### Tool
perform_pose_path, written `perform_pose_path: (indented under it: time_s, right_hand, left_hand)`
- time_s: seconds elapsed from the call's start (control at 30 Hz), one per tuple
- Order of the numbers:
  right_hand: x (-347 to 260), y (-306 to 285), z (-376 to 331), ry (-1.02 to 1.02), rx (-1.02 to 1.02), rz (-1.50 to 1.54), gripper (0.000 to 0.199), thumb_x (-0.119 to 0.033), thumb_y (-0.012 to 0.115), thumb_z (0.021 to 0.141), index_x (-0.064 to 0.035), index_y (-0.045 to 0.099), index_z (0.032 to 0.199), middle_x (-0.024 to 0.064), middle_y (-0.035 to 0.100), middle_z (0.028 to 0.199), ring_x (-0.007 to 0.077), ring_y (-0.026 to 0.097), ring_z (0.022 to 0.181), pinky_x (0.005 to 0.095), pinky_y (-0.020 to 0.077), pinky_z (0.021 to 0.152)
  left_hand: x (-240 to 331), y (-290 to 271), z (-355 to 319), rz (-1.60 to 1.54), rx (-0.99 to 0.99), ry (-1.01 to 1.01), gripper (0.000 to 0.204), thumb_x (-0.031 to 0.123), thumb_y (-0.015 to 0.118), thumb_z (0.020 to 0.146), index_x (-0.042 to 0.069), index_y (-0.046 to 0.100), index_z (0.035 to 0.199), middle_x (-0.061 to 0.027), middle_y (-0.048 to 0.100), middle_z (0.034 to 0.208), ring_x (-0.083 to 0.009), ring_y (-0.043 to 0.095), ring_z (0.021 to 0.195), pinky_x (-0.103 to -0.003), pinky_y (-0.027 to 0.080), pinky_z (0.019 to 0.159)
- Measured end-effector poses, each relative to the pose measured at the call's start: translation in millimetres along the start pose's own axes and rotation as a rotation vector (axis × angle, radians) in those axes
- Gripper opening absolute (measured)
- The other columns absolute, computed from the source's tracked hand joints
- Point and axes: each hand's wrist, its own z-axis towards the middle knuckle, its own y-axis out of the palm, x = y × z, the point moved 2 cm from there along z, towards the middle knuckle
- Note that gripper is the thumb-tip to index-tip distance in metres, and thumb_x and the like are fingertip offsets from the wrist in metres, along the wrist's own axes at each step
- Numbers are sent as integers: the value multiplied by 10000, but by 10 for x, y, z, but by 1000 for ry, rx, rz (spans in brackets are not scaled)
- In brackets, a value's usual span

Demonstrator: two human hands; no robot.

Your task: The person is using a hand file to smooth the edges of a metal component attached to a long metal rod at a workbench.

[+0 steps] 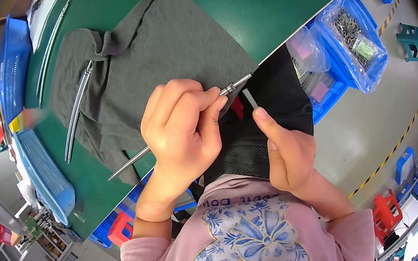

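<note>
My left hand [183, 119] is closed around a slim metal rod [130, 164]. The rod slants from the lower left up to a stepped, grooved tip [231, 87] that sticks out past the thumb and fingertips. My right hand [290, 154] is closed, with its thumb pressed on a thin, flat grey strip [249, 98]. The strip's free end points up toward the rod's tip, a short gap apart from it. The rest of the strip is hidden in the hand, and its kind does not show. Beneath the left hand lies a dark grey cloth [179, 37] on the green table.
Several metal rods [77, 113] rest on the cloth's left part, with more rods [49, 51] beyond. Blue baskets [14, 68] line the left side. At the right, a blue bin [371, 80] holds small metal parts. A green stool [411, 43] stands on the floor.
</note>
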Motion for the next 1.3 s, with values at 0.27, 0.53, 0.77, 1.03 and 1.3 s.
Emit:
perform_pose_path:
  time_s: [0.27,0.53,0.77,1.03,1.3]
  right_hand:
    - [-12,31,21,9,-8,45,479,86,488,785,48,565,1257,89,586,635,206,531,456,293,417,466]
    - [-74,72,109,19,-43,-58,521,117,520,749,36,564,1262,121,624,693,234,550,467,313,427,455]
    - [-114,156,122,29,7,-210,519,114,528,732,52,576,1245,131,625,685,228,567,476,307,435,458]
    - [17,282,65,-56,210,-92,588,-16,576,715,-83,585,1299,22,402,521,182,420,388,318,353,382]
    - [31,216,81,-64,177,-92,589,8,563,710,-82,592,1291,22,444,522,175,446,385,307,362,384]
  left_hand:
    - [15,-4,-14,-2,-14,-54,167,-29,749,649,39,636,750,-62,569,723,-222,514,595,-316,404,518]
    - [1,9,-12,-4,3,-16,167,-33,746,647,38,633,748,-63,569,727,-225,512,593,-317,406,517]
    - [11,20,-15,-7,17,2,177,-42,744,634,37,630,744,-62,565,728,-226,506,585,-319,400,503]
    - [13,3,11,-23,28,11,182,-46,743,629,27,624,746,-67,566,741,-231,508,591,-325,410,511]
    - [22,8,6,-23,11,10,183,-51,734,631,31,610,737,-67,556,733,-232,497,585,-328,396,502]
